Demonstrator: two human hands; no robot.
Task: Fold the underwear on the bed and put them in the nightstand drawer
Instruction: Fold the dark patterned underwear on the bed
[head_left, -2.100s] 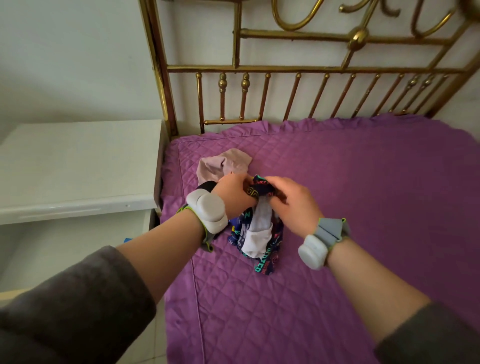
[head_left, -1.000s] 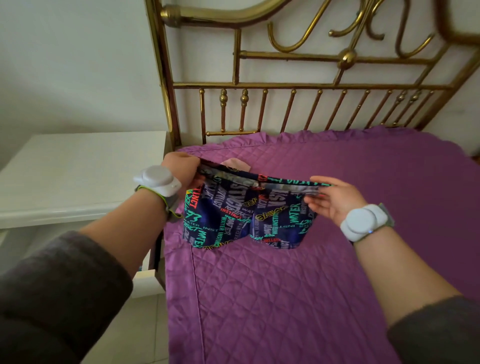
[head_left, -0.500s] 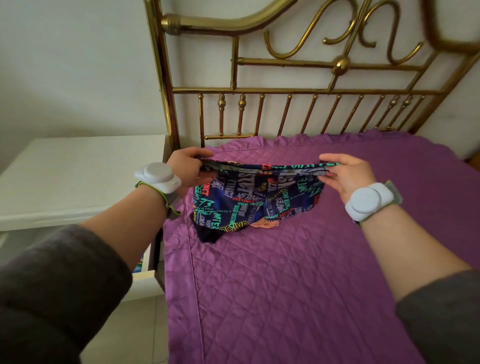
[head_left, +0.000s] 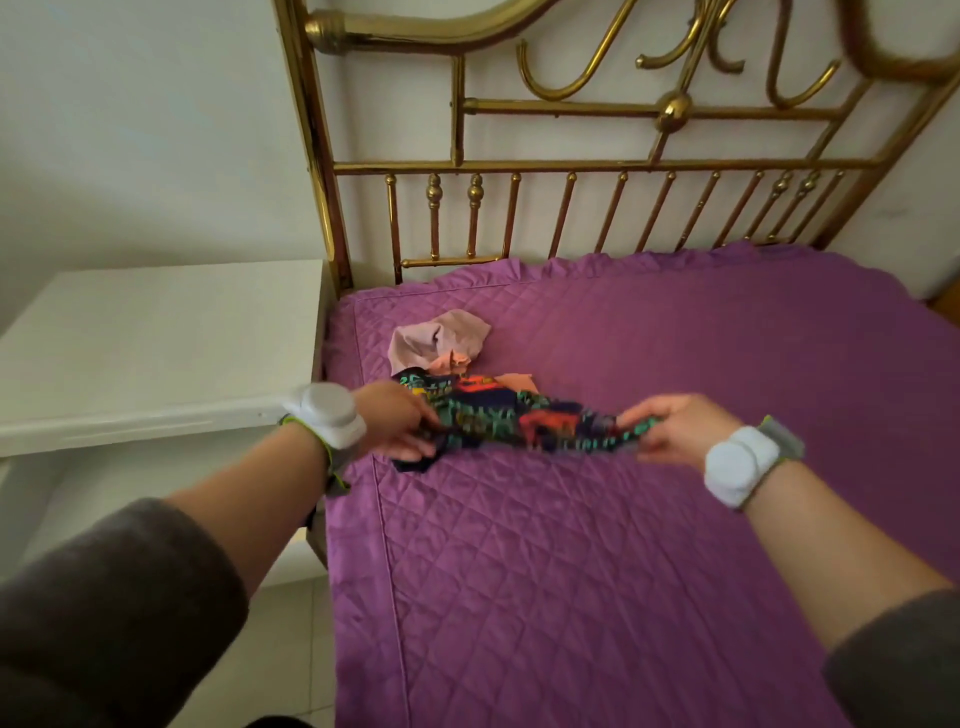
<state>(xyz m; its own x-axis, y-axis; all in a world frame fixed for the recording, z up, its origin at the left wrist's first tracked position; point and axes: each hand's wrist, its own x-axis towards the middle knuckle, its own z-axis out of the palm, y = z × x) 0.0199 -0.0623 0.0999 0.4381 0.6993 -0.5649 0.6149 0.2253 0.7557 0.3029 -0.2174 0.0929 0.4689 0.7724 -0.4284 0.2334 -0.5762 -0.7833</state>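
Note:
Dark blue patterned underwear (head_left: 519, 418) with bright lettering lies stretched across the purple quilted bed (head_left: 571, 545), blurred by motion. My left hand (head_left: 397, 418) grips its left end and my right hand (head_left: 667, 428) grips its right end, both low over the quilt. Behind it, near the bed's left edge, lies a crumpled pale pink underwear (head_left: 439, 338), and a peach-coloured piece (head_left: 511, 382) shows just beyond the patterned one. The white nightstand (head_left: 156, 332) stands left of the bed, its drawer (head_left: 78, 499) pulled open below the top, mostly hidden by my left arm.
A brass headboard (head_left: 571, 166) with vertical bars rises behind the bed against a white wall. Pale floor tiles (head_left: 291, 649) show between nightstand and bed. The right and near parts of the quilt carry nothing.
The patterned underwear was bunched between both hands, then lifted and spread wide in the air; now both hands have brought it down flat onto the quilt, uncovering the pink piece behind.

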